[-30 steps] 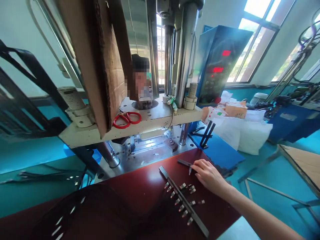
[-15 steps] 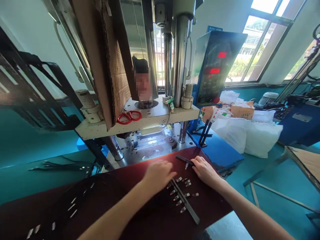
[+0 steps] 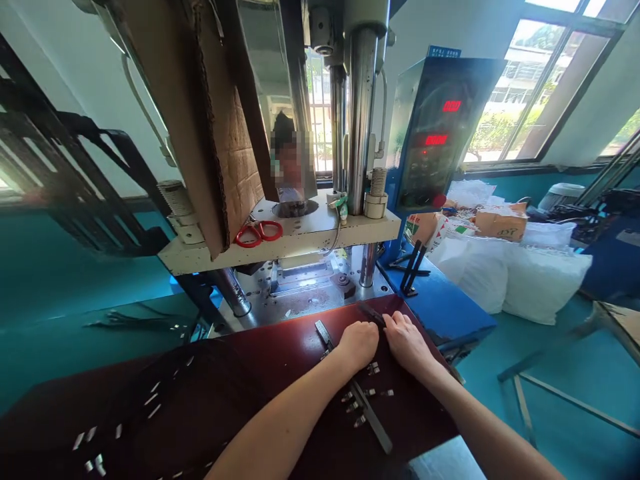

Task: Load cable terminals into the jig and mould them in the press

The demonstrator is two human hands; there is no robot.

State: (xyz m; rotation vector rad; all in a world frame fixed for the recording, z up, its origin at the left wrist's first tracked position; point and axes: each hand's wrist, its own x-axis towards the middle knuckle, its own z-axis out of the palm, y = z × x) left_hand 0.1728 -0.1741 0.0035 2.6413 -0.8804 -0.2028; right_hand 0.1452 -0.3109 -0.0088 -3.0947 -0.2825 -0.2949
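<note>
My right hand (image 3: 403,339) has its fingers closed on a dark narrow bar (image 3: 371,312) at the far right of the dark red table. Close beside it, my left hand (image 3: 360,343) is closed, its fingertips near the bar. Whatever those fingers pinch is hidden. Under my left wrist lies a long grey metal strip (image 3: 370,417), slanting across the table. Small metal connectors (image 3: 360,421) sit along the strip, and a few loose ones (image 3: 387,393) lie to its right.
Behind the table stands a press with a lit lower plate (image 3: 305,277). Red-handled scissors (image 3: 259,233) rest on its upper platform by cardboard (image 3: 240,160). Dark cables with metal ends (image 3: 154,411) lie at left. A blue control box (image 3: 443,133) and white sacks (image 3: 545,280) are at right.
My left hand has moved right, from the upper part of the metal strip to beside my right hand, uncovering the strip's far end. My right hand stays at the dark bar.
</note>
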